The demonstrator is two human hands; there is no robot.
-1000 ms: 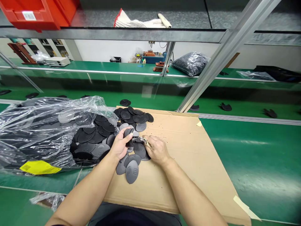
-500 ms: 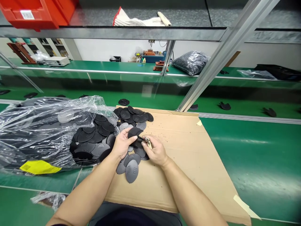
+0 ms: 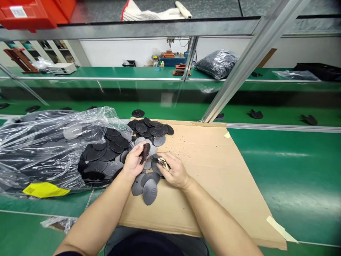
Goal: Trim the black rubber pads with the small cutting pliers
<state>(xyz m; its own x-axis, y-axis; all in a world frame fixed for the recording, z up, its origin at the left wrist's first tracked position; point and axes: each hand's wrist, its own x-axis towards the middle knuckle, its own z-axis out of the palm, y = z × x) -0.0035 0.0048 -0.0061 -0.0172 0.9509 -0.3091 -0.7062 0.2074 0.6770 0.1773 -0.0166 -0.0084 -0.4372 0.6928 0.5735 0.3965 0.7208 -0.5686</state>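
Between the thumb and fingers of my left hand is a thin black oval rubber-like piece, turned nearly edge-on. My right hand is wrapped round small nippers with cream handles. Their metal jaws point left, apart from the piece. Beneath my hands lie several loose grey ovals, one of them with a raised mark. A pile of black ovals sits farther back on the cardboard sheet. To the left, a clear plastic bag spills more ovals from its mouth.
Dark crumbs lie on the cardboard behind my right hand. A green conveyor belt carrying spaced dark pieces runs behind. A slanting metal post rises at right. Overhead, a shelf holds a red bin and a white glove.
The black oval in my left hand has turned from broad face to edge-on. My right hand with the nippers has come away from it slightly. The view has tilted down a little.
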